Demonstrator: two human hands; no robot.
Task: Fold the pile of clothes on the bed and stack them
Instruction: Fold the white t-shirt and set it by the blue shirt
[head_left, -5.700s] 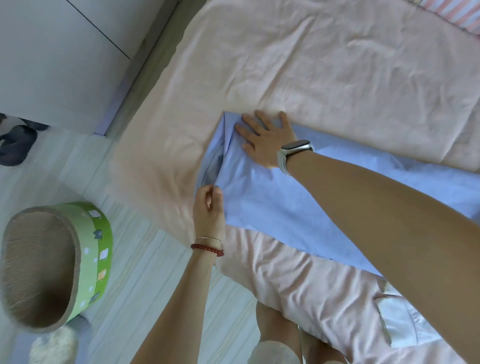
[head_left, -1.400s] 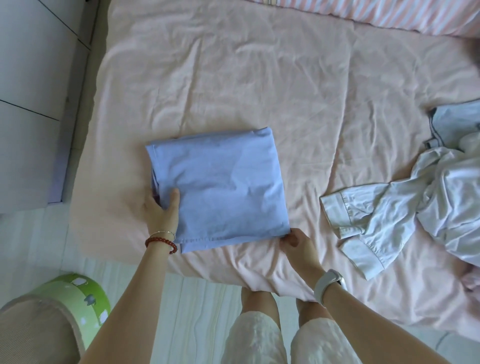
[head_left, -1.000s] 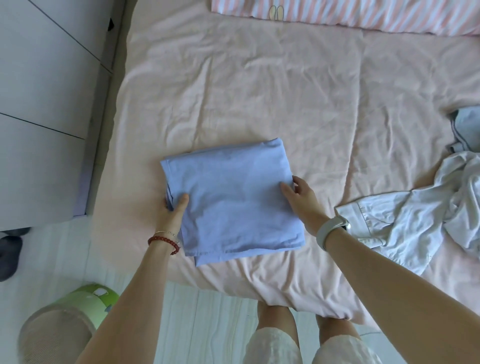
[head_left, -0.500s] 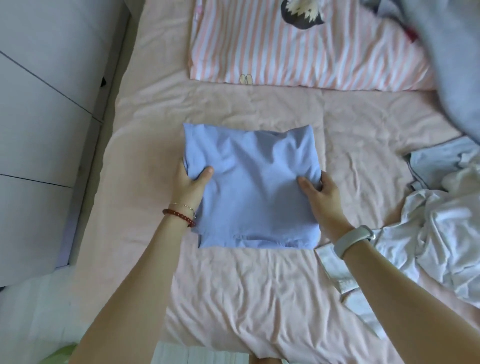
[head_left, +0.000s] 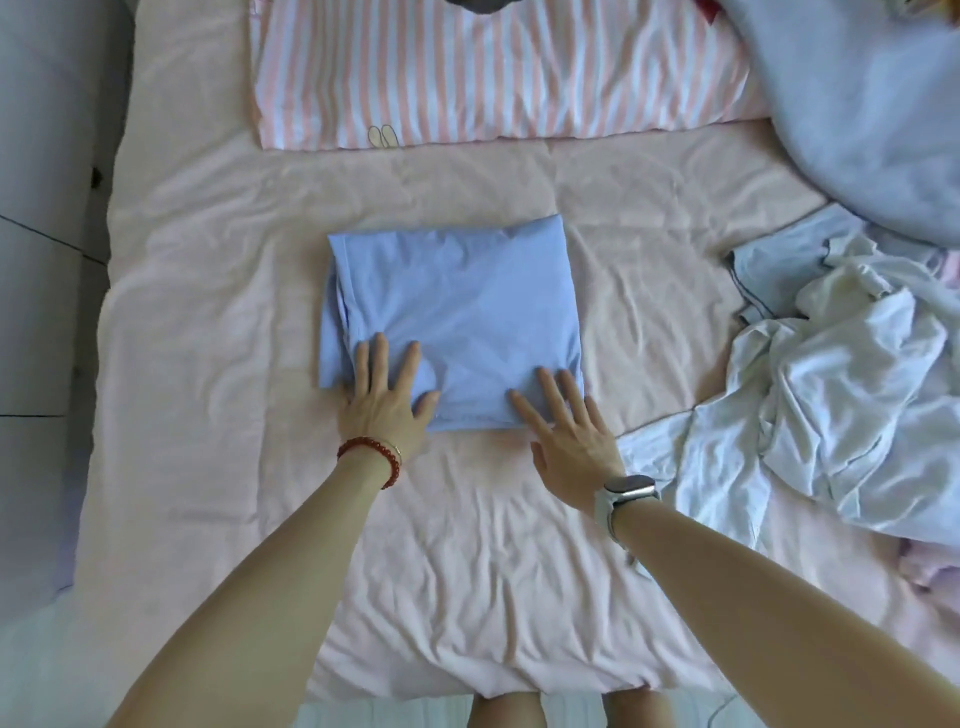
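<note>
Both hands have released the folded blue garment (head_left: 457, 317); left hand (head_left: 387, 397) and right hand (head_left: 569, 441) fingers now rest spread on it.

Single view, head-worn, wide-angle. Looks forward and steeply down from above the near edge of the bed (head_left: 218, 322), facing toward the striped pillow (head_left: 493, 78) at the top of the frame. Close range: both forearms enter from the bottom corners. Frame edges bow with lens distortion. No second view present.
</note>
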